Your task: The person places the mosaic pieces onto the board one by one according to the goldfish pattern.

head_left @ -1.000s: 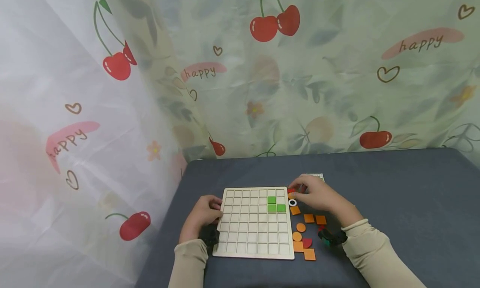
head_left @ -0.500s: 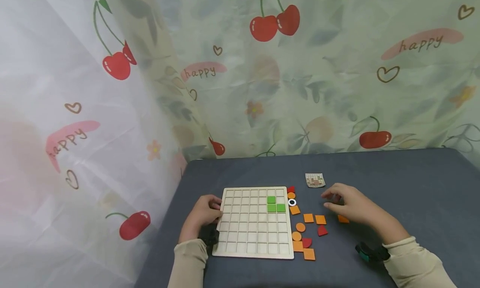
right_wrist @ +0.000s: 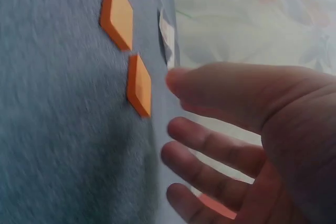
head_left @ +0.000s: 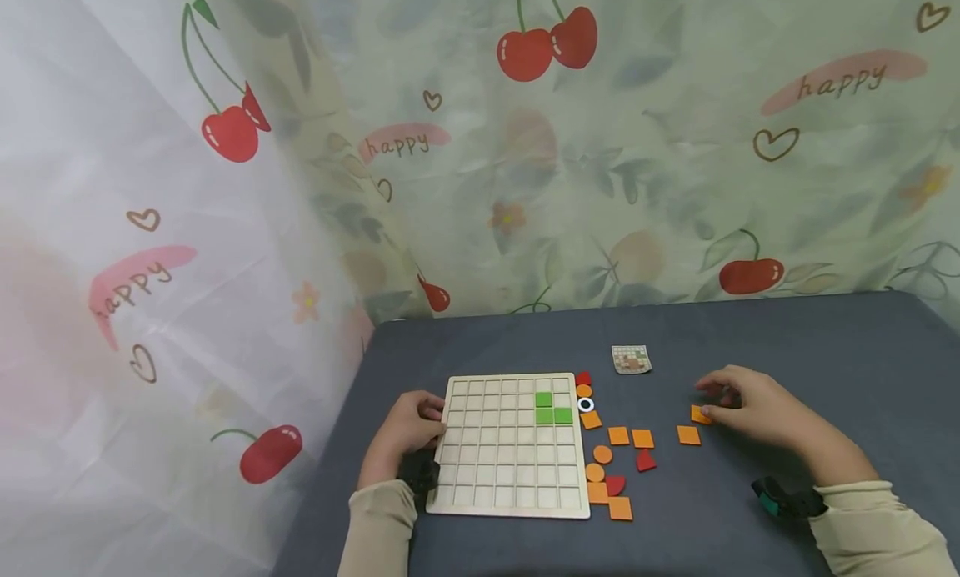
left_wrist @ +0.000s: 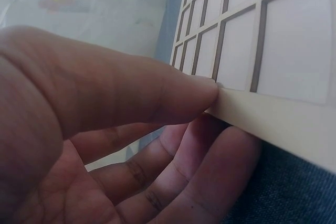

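left hand (head_left: 406, 429) pinches the left edge of the pale wooden grid board (head_left: 513, 444), thumb on top and fingers under, steadying it on the grey table (head_left: 825, 352), while right hand (head_left: 757, 406), fingers loosely spread, apparently just touches an orange square tile (head_left: 701, 414).

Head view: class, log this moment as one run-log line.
left hand: grips grid board edge | right hand: open beside orange square tile

- Dark grey table (head_left: 787, 335), cloth-covered
- Translucent curtain (head_left: 675, 160) behind it, printed with cherries, hearts and "happy"
- Small pattern card (head_left: 632, 359), lying flat beyond the loose pieces
- White ring (head_left: 586, 405), just beside the far right edge of the grid
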The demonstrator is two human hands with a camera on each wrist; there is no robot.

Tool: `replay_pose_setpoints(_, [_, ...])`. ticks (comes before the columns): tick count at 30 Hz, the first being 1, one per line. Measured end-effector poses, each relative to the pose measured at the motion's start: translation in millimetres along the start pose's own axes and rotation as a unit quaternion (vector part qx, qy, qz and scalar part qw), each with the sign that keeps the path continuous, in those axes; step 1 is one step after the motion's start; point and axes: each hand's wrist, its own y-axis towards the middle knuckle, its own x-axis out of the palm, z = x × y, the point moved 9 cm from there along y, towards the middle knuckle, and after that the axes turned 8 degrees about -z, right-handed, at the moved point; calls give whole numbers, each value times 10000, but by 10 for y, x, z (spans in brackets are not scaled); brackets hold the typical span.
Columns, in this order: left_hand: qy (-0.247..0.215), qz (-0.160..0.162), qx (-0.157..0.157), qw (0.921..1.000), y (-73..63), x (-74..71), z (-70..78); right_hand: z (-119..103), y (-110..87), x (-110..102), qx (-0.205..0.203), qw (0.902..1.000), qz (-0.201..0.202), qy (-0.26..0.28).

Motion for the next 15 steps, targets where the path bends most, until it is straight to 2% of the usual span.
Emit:
replay_pose_setpoints(8, [33, 47, 24, 10000, 20, -4, 2, 145, -2, 24, 146, 9993, -336, 5])
replay_pose_setpoints(15, [-38, 50, -17, 10000, 21, 3, -10, 123, 16, 108, 34, 9995, -320, -51])
